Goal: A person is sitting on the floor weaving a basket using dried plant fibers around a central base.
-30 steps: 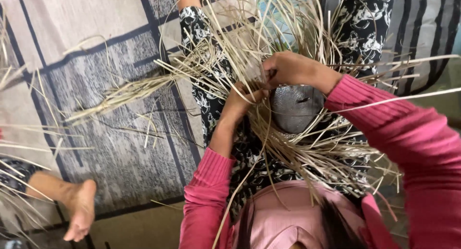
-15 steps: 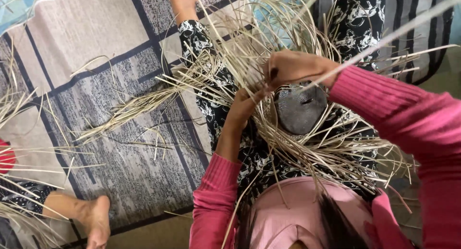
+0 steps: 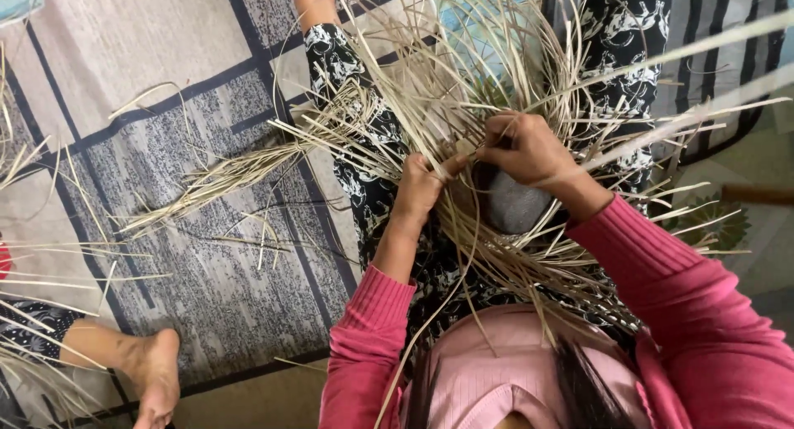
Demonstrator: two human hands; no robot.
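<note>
my left hand (image 3: 420, 189) and right hand (image 3: 529, 152) pinch dry straw strands (image 3: 430, 106) over a grey mould (image 3: 513, 204); light, springy, brittle, best gripped near the weave.

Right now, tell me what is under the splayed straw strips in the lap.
Under the straw strips, a rounded grey object shows, partly covered by the right hand. The left hand pinches strips beside it. Patterned black-and-white trousers lie beneath. The grey object's lower part is hidden.
</note>
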